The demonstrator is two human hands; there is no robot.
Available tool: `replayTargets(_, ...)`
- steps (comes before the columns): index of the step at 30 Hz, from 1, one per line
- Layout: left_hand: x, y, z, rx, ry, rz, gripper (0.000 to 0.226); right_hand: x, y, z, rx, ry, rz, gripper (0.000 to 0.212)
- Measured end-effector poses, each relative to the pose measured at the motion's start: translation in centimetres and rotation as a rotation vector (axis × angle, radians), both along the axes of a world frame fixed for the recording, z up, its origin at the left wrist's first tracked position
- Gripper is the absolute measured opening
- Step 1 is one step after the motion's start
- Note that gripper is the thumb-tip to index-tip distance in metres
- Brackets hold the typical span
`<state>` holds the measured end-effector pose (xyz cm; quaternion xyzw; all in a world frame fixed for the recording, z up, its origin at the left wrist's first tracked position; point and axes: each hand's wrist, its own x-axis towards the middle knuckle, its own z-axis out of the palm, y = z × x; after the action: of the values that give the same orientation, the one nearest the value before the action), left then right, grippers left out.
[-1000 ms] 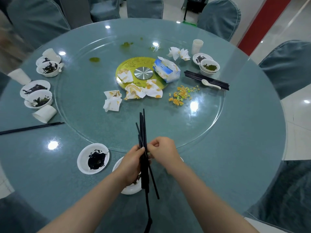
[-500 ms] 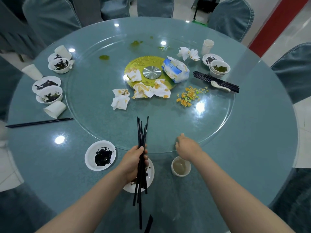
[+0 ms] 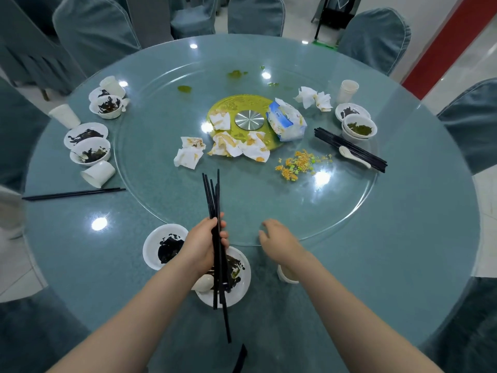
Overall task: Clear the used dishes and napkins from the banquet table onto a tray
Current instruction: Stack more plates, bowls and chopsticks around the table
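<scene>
The left hand (image 3: pixel 204 244) keeps a closed grip on a bundle of thin black chopsticks (image 3: pixel 215 211), held upright above a stained white round plate (image 3: pixel 236 286) on the round teal glass-topped surface (image 3: pixel 403 238). Right of that plate, the right hand (image 3: pixel 279 240) hovers open-fingered, holding nothing.

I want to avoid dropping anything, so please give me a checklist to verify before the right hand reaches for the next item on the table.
1. Left hand grips the black chopstick bundle firmly: ok, fingers closed around it.
2. Bundle ends are even: not ok, the sticks splay and one hangs lower than the rest.
3. Right hand is free: ok, open and holding nothing.
4. Small cup near the right wrist is safe from a knock: cannot tell, the forearm partly hides it.
5. More chopsticks remain to collect: ok, one pair lies at the left and a stack at the right.
6. Tray is within reach: cannot tell, no tray is in view.
</scene>
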<state>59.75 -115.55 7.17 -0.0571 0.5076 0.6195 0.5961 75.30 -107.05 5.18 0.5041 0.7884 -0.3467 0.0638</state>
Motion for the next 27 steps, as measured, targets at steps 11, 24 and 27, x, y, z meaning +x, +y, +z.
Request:
replayTargets(11,-0.2,2.0,2.4,0.091,0.144,0.13,0.012,-1.0,-9.0,0.8,-0.927,0.72,-0.872,0.03)
replayTargets(24,2.5,2.2,3.6,0.179,0.36,0.143,0.015,-1.7,-9.5,4.0,-1.152,0.958,-1.318,0.049)
replayTargets(27,3.6,1.8,3.2,0.162,0.361,0.104,0.017,-2.1,-9.1,5.1,-1.102,1.005,-1.268,0.039)
